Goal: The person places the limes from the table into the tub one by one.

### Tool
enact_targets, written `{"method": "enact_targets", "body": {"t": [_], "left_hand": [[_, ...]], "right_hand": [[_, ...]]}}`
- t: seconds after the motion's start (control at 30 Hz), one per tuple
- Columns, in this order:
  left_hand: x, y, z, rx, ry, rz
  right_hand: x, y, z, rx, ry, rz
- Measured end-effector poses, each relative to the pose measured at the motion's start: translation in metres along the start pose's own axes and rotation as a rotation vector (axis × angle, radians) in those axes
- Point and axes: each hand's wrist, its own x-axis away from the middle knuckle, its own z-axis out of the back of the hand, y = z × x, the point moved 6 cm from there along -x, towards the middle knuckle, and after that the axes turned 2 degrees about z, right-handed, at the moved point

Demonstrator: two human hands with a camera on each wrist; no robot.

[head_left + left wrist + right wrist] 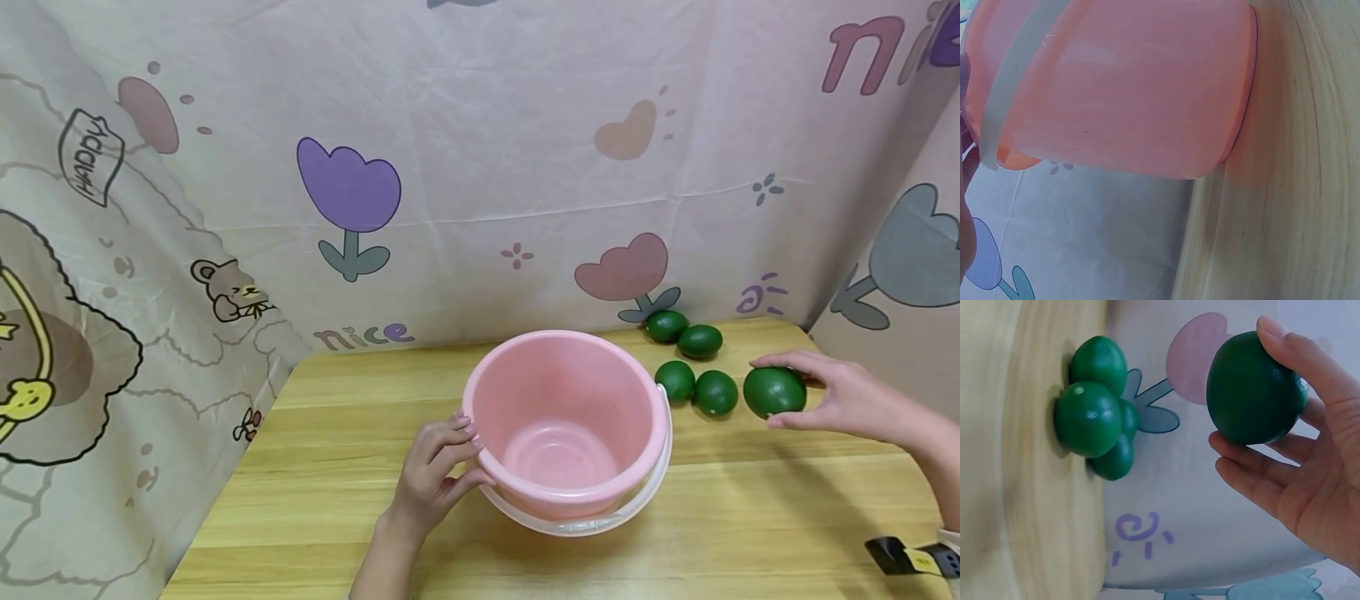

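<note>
A pink plastic bucket point(562, 400) stands upright on the wooden table, its inside visible down to the bare bottom. My left hand point(431, 475) grips the bucket's left rim. In the left wrist view the bucket's side wall point(1135, 94) fills much of the picture, and only part of the left hand point(966, 212) shows at the edge. To the right of the bucket, my right hand point(847, 396) holds a dark green lime point(775, 392) between thumb and fingers. The right wrist view shows this lime point(1254, 387) raised off the table.
Several more limes, among them a near one point(716, 392) and a far one point(700, 342), lie on the table point(337, 467) right of the bucket. The bucket's white handle point(592, 525) hangs down at its front. A printed cloth point(465, 167) hangs behind the table.
</note>
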Motion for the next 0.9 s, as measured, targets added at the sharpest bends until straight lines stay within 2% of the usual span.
{"method": "enact_targets", "body": {"t": [0.5, 0.9], "left_hand": [[0.000, 0.000, 0.000, -0.013, 0.006, 0.002], [0.001, 0.000, -0.001, -0.006, 0.005, 0.006]], "right_hand": [[-0.007, -0.027, 0.009, -0.082, -0.049, -0.005], [-0.024, -0.064, 0.016, -0.140, -0.035, 0.141]]}}
